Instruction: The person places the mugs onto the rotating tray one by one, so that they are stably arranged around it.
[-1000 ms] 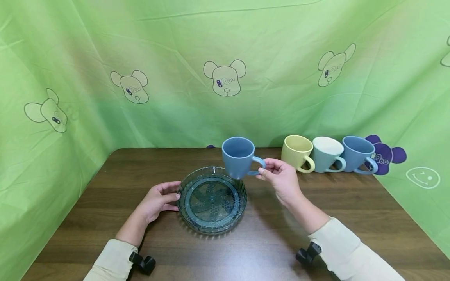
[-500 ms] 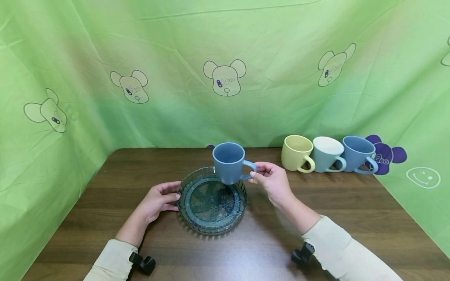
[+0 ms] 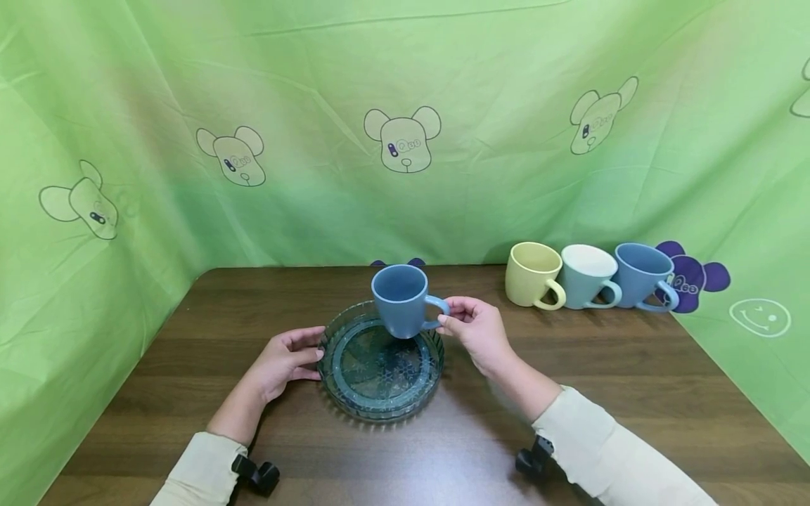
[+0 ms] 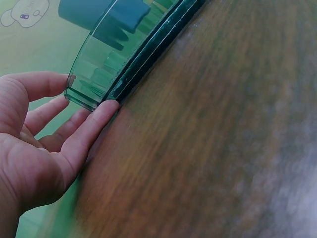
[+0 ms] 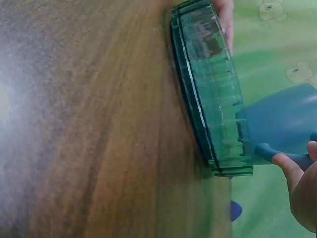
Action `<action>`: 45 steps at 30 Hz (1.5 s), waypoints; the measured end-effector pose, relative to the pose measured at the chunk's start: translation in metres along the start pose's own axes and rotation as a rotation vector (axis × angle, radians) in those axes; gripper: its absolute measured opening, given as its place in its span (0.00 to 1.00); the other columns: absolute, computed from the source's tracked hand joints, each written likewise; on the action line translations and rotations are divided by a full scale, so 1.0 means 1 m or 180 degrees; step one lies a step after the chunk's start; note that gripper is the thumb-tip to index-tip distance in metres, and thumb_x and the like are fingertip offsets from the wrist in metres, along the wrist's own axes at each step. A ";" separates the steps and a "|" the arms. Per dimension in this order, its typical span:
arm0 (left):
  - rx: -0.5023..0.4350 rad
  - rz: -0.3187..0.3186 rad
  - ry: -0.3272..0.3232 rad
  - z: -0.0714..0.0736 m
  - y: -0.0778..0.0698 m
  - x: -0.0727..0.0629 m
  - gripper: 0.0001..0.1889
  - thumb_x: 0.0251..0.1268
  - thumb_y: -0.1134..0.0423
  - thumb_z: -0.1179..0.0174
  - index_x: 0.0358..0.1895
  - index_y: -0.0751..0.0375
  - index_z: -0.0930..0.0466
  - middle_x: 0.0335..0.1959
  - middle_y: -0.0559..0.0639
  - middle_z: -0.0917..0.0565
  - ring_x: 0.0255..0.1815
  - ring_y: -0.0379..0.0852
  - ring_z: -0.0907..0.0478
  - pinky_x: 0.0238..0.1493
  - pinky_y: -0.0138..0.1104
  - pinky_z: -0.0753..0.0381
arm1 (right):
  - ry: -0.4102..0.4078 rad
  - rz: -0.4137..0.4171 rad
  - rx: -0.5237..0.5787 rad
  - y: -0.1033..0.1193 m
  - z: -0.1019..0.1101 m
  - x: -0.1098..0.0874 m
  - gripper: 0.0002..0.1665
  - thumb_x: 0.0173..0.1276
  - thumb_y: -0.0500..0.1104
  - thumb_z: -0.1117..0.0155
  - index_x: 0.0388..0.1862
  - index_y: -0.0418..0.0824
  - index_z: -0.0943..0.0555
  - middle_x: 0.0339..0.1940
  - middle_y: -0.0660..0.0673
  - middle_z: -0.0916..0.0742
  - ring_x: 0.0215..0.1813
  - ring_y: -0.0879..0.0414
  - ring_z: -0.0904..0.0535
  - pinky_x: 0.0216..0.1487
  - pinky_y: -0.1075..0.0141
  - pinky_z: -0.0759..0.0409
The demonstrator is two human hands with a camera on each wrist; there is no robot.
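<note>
A blue mug (image 3: pixel 400 302) is held upright over the back of a round, clear green-tinted tray (image 3: pixel 382 414) with a snowflake-patterned floor. My right hand (image 3: pixel 477 334) pinches the mug's handle (image 5: pixel 282 154) between thumb and fingers. Through the transparent wall in the left wrist view, the mug's lower part (image 4: pixel 121 22) shows below the rim; whether its base touches the floor I cannot tell. My left hand (image 3: pixel 278 365) rests against the tray's left side, fingers spread and fairly straight, fingertips (image 4: pixel 110 108) on the wall and lower edge.
A yellow mug (image 3: pixel 533 275), a teal mug with a white inside (image 3: pixel 583 281) and another blue mug (image 3: pixel 639 277) stand in a row at the back right of the wooden table (image 3: pixel 607 393). A green printed cloth (image 3: pixel 316 190) hangs close behind the table.
My right hand has brought the blue mug leftward and down, from the tray's back right edge to over its inside. The left hand and tray have stayed put.
</note>
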State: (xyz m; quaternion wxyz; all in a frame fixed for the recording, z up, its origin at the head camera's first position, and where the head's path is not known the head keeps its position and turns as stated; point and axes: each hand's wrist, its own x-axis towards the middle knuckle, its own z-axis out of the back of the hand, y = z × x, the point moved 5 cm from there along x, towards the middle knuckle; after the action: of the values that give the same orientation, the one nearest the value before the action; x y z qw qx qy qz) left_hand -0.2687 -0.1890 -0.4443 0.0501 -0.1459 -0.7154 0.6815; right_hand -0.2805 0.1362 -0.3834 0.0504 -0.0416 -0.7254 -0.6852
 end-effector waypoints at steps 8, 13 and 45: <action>0.0010 -0.0003 0.0007 -0.001 -0.001 -0.001 0.30 0.66 0.75 0.43 0.70 0.73 0.38 0.64 0.70 0.33 0.46 0.48 0.21 0.42 0.43 0.15 | 0.0059 -0.0020 -0.0118 -0.011 -0.002 0.002 0.15 0.60 0.20 0.39 0.47 0.15 0.25 0.34 0.34 0.18 0.32 0.56 0.19 0.39 0.65 0.14; 0.0001 0.0001 0.0013 -0.001 -0.001 -0.001 0.30 0.66 0.75 0.43 0.70 0.73 0.39 0.64 0.71 0.33 0.44 0.48 0.21 0.41 0.43 0.14 | 0.0134 -0.0041 -0.0083 -0.016 0.002 0.007 0.16 0.60 0.19 0.40 0.48 0.14 0.27 0.32 0.40 0.19 0.34 0.57 0.19 0.40 0.64 0.15; 0.0734 0.0130 -0.0143 0.004 -0.026 0.030 0.24 0.65 0.70 0.38 0.64 0.71 0.28 0.64 0.65 0.28 0.54 0.51 0.22 0.47 0.42 0.16 | 0.0121 0.0022 -0.0373 -0.022 0.007 0.013 0.15 0.59 0.20 0.37 0.46 0.19 0.24 0.35 0.36 0.17 0.34 0.59 0.19 0.41 0.66 0.15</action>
State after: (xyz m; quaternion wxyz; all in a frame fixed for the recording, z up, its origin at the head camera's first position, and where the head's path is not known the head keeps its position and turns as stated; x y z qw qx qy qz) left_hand -0.3017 -0.1856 -0.4222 0.0367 -0.1385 -0.6301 0.7632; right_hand -0.2966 0.1417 -0.4037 0.0640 -0.0340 -0.6828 -0.7270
